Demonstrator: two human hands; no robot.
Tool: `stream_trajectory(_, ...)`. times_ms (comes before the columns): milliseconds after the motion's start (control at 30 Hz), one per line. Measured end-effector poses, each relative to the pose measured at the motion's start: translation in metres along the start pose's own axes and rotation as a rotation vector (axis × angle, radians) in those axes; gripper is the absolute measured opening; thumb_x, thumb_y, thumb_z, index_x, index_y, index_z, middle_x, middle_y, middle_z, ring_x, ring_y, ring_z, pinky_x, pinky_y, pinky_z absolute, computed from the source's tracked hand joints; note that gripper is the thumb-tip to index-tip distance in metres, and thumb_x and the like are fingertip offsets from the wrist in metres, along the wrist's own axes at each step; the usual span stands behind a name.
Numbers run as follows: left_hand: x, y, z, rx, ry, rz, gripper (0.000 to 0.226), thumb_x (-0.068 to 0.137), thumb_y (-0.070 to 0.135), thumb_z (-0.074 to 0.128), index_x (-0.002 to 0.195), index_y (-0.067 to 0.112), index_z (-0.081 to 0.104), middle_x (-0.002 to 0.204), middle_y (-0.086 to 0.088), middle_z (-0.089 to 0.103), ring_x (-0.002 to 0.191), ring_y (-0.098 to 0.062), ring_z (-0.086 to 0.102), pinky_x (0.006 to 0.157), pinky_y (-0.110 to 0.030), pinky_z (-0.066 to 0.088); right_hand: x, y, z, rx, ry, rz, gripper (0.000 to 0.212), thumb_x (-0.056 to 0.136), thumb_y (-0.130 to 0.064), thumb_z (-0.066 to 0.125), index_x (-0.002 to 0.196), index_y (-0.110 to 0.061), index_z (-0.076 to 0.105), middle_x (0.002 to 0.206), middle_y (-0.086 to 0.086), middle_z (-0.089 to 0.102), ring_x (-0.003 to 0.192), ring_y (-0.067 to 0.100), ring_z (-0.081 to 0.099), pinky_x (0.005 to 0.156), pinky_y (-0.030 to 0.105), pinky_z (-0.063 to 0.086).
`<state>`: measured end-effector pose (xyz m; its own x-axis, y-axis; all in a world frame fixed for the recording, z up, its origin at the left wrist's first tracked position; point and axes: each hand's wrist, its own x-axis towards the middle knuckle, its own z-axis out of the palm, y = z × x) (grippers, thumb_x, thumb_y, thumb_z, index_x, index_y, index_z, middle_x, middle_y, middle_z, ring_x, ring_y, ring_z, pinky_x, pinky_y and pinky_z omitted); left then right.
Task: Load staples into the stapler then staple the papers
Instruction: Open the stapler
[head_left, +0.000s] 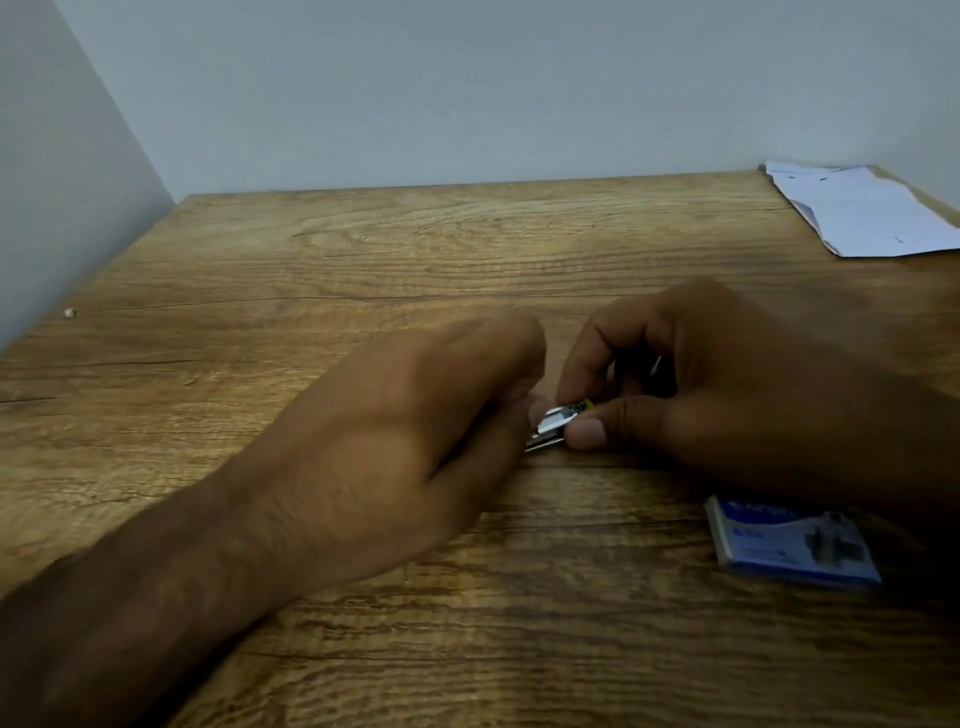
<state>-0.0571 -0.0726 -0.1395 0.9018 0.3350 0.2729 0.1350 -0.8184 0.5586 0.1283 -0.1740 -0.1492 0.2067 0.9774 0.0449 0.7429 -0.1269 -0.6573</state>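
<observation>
Stapler (553, 423) pinched between both hands, left hand (415, 431) on near end, right hand (727, 395) fingers (587, 434) clamping far end; long axis crosswise; papers (872, 213) well beyond stapler.

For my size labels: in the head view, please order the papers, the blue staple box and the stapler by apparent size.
1. papers, although farthest away
2. blue staple box
3. stapler, mostly hidden by both hands, so unsure

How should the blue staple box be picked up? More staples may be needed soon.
Pinch the blue staple box across its two long edges, coming from above with the right hand: it lies flat on the table, right beside that hand, with bare wood around it.
</observation>
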Motion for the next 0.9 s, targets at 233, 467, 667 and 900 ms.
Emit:
stream_trajectory(233,0.001,-0.015,-0.007,0.147,-0.085,-0.063,0.006,0.085,0.031,0.049,0.089,0.03,0.054,0.07,0.006,0.06,0.068,-0.013,0.056,0.054,-0.028,0.045,-0.001,0.0,0.001,-0.04,0.049,0.025,0.011,0.071,-0.04,0.079,0.077,-0.039,0.07,0.076,-0.035,0.066,0.069,-0.01,0.062,0.049,0.011,0.044)
stream_trajectory(467,0.003,-0.02,-0.007,0.108,-0.126,-0.111,0.021,0.089,0.038,0.045,0.1,0.038,0.063,0.082,0.011,0.065,0.081,-0.006,0.059,0.059,-0.024,0.045,-0.004,-0.003,0.001,-0.13,0.186,-0.028,0.021,0.068,-0.052,0.063,0.087,-0.043,0.067,0.084,-0.02,0.068,0.081,-0.013,0.058,0.057,0.018,0.038)
stream_trajectory(667,-0.001,-0.031,-0.01,-0.006,-0.219,-0.105,0.015,0.097,0.032,0.045,0.096,0.036,0.06,0.083,0.025,0.059,0.071,0.001,0.055,0.062,-0.012,0.041,-0.005,-0.006,0.004,-0.061,0.25,-0.132,0.019,0.072,-0.046,0.065,0.09,-0.039,0.067,0.093,-0.025,0.067,0.087,-0.003,0.063,0.064,0.023,0.051)
stream_trajectory(900,-0.003,-0.039,-0.009,-0.256,-0.24,-0.072,0.013,0.1,0.035,0.041,0.102,0.036,0.054,0.082,0.007,0.072,0.06,-0.018,0.057,0.054,-0.033,0.048,-0.007,-0.011,0.004,-0.039,0.43,-0.347,0.015,0.086,-0.034,0.071,0.101,-0.033,0.066,0.095,-0.025,0.064,0.09,0.007,0.067,0.058,0.026,0.054)
